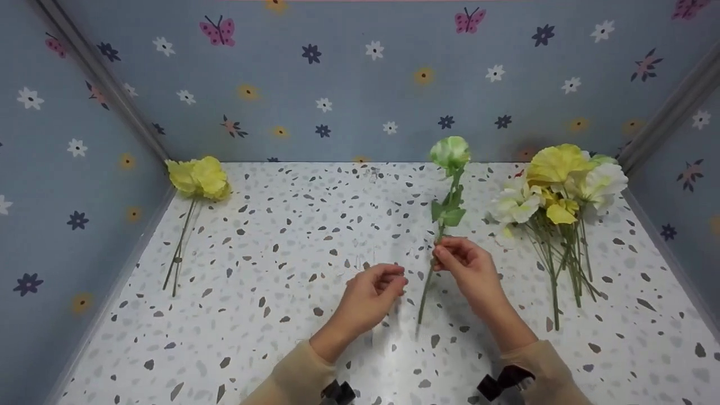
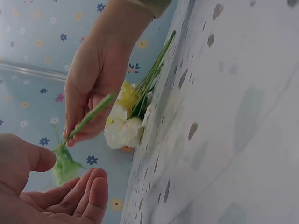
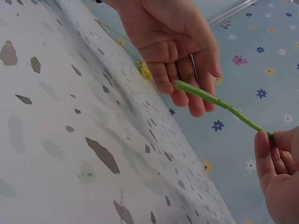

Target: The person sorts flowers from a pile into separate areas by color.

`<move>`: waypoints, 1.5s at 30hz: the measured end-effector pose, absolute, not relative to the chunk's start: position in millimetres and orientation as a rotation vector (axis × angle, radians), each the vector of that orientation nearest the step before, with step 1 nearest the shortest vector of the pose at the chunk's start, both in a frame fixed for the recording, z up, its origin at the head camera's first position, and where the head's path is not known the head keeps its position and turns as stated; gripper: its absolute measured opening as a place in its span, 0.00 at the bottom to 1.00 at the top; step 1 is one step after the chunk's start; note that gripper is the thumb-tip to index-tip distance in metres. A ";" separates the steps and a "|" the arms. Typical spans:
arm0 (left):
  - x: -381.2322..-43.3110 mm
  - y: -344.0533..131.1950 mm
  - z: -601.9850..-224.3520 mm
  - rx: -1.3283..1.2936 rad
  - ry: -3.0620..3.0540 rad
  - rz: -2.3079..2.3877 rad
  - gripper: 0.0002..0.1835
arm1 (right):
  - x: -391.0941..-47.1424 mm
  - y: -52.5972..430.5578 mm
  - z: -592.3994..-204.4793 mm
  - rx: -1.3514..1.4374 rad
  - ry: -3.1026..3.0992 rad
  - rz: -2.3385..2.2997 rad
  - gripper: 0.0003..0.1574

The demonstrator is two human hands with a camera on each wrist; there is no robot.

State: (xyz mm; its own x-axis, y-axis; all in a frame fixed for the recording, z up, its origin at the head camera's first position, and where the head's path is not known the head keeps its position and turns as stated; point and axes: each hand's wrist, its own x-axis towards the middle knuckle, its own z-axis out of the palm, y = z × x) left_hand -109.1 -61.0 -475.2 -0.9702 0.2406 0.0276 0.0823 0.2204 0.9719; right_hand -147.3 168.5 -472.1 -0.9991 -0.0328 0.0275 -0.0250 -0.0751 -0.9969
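Between thumb and fingers, my right hand (image 1: 468,271) pinches the green stem of an artificial flower (image 1: 450,152) with a pale green bloom and several leaves. The stem's lower end points toward me, above the table. Just left of the stem, my left hand (image 1: 371,295) holds nothing; its fingers are loosely bent and apart from the flower. In the right wrist view the bare stem (image 3: 210,98) runs from the right fingers toward the left hand (image 3: 173,51). The left wrist view shows the right hand (image 2: 96,88) gripping the stem, its green bloom (image 2: 65,165) partly hidden behind the left thumb and fingers.
A pile of yellow and white artificial flowers (image 1: 557,163) lies at the right on the speckled table (image 1: 292,236). Yellow flowers (image 1: 199,177) with thin stems lie at the far left. Patterned blue panels (image 1: 349,73) stand at the back and both sides.
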 end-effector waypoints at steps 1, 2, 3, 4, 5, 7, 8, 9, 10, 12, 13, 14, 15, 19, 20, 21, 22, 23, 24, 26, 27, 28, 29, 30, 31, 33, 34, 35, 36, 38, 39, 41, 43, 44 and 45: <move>-106.2 -58.6 -475.2 0.320 2.335 1.848 0.18 | -147.4 164.5 -472.5 -0.078 2.126 -2.287 0.12; -103.3 -56.6 -474.8 0.323 2.335 1.826 0.18 | -147.6 161.2 -472.8 -0.087 2.122 -2.276 0.12; -100.7 -54.8 -474.3 0.329 2.331 1.811 0.18 | -148.0 158.2 -472.8 -0.095 2.117 -2.272 0.13; -98.7 -53.3 -473.8 0.334 2.326 1.804 0.17 | -148.4 155.8 -472.1 -0.105 2.106 -2.272 0.12; -97.1 -52.1 -473.6 0.341 2.319 1.806 0.16 | -148.9 153.7 -471.4 -0.119 2.103 -2.272 0.12; -95.3 -49.9 -473.5 0.340 2.304 1.817 0.13 | -150.1 150.6 -470.0 -0.138 2.084 -2.287 0.13; -94.8 -49.2 -473.6 0.338 2.295 1.829 0.12 | -150.5 149.3 -469.4 -0.143 2.077 -2.293 0.12; -94.5 -48.7 -473.8 0.334 2.278 1.846 0.11 | -150.7 148.3 -468.7 -0.145 2.069 -2.300 0.12; -94.4 -48.3 -474.2 0.330 2.269 1.858 0.11 | -150.6 147.6 -468.0 -0.145 2.064 -2.304 0.12; -94.6 -48.0 -475.2 0.324 2.252 1.880 0.11 | -150.2 147.0 -467.5 -0.141 2.056 -2.310 0.13; -94.7 -47.8 -475.7 0.325 2.243 1.889 0.11 | -149.6 146.8 -467.1 -0.135 2.054 -2.311 0.13; -94.7 -47.6 -476.2 0.332 2.234 1.901 0.10 | -149.1 146.6 -466.9 -0.132 2.057 -2.306 0.14; -94.6 -47.4 -476.7 0.338 2.227 1.906 0.10 | -148.5 146.6 -466.7 -0.128 2.062 -2.300 0.14; -93.8 -46.2 -477.9 0.366 2.196 1.922 0.10 | -147.1 147.2 -465.8 -0.134 2.101 -2.263 0.17; -93.5 -46.0 -477.9 0.372 2.186 1.927 0.10 | -146.8 147.4 -465.2 -0.136 2.112 -2.252 0.18; -93.4 -45.8 -477.7 0.373 2.178 1.926 0.10 | -146.7 148.1 -464.9 -0.139 2.119 -2.247 0.17; -93.4 -45.8 -477.7 0.377 2.171 1.928 0.10 | -146.8 149.1 -464.5 -0.145 2.125 -2.239 0.18; -93.6 -46.1 -477.4 0.378 2.167 1.928 0.09 | -146.8 150.2 -463.9 -0.153 2.133 -2.228 0.18; -94.1 -46.7 -477.3 0.375 2.164 1.930 0.09 | -147.1 151.9 -463.4 -0.159 2.146 -2.210 0.18; -95.5 -49.1 -476.7 0.367 2.183 1.925 0.09 | -148.4 157.0 -461.9 -0.182 2.195 -2.139 0.19; -96.9 -51.1 -476.1 0.357 2.203 1.913 0.08 | -149.5 160.6 -461.2 -0.196 2.223 -2.090 0.20; -98.4 -53.8 -475.6 0.353 2.226 1.902 0.08 | -150.5 164.9 -459.8 -0.214 2.254 -2.033 0.22; -100.2 -57.0 -474.4 0.340 2.250 1.888 0.09 | -151.5 170.0 -458.2 -0.226 2.289 -1.977 0.24; -102.4 -60.8 -473.1 0.326 2.271 1.878 0.09 | -152.8 176.3 -456.8 -0.232 2.330 -1.918 0.25; -104.6 -65.2 -471.6 0.311 2.301 1.861 0.10 | -153.9 183.1 -455.2 -0.234 2.366 -1.868 0.26; -110.1 -75.7 -467.8 0.265 2.348 1.830 0.10 | -156.7 199.6 -452.1 -0.211 2.457 -1.771 0.27; -113.5 -81.7 -466.4 0.237 2.373 1.820 0.11 | -158.0 209.0 -450.7 -0.189 2.503 -1.734 0.28; -117.3 -88.1 -464.9 0.198 2.403 1.804 0.11 | -159.1 219.0 -449.2 -0.157 2.555 -1.698 0.28; -121.6 -95.1 -464.3 0.161 2.441 1.789 0.11 | -160.1 229.4 -447.9 -0.121 2.606 -1.662 0.28; -130.4 -110.3 -464.0 0.089 2.529 1.756 0.11 | -161.3 251.4 -445.5 -0.052 2.693 -1.606 0.29; -134.8 -118.6 -464.6 0.052 2.581 1.733 0.11 | -161.1 262.5 -444.4 -0.019 2.736 -1.579 0.30; -142.6 -136.5 -465.8 -0.006 2.700 1.655 0.11 | -160.2 284.6 -443.4 0.052 2.836 -1.501 0.31; -148.4 -155.7 -467.7 -0.053 2.818 1.547 0.10 | -158.5 305.5 -444.0 0.126 2.929 -1.414 0.30; -150.5 -165.4 -468.0 -0.078 2.872 1.481 0.10 | -157.6 315.3 -444.9 0.167 2.978 -1.355 0.29; -152.0 -175.0 -468.2 -0.099 2.922 1.408 0.10 | -156.6 324.6 -446.2 0.208 3.018 -1.291 0.29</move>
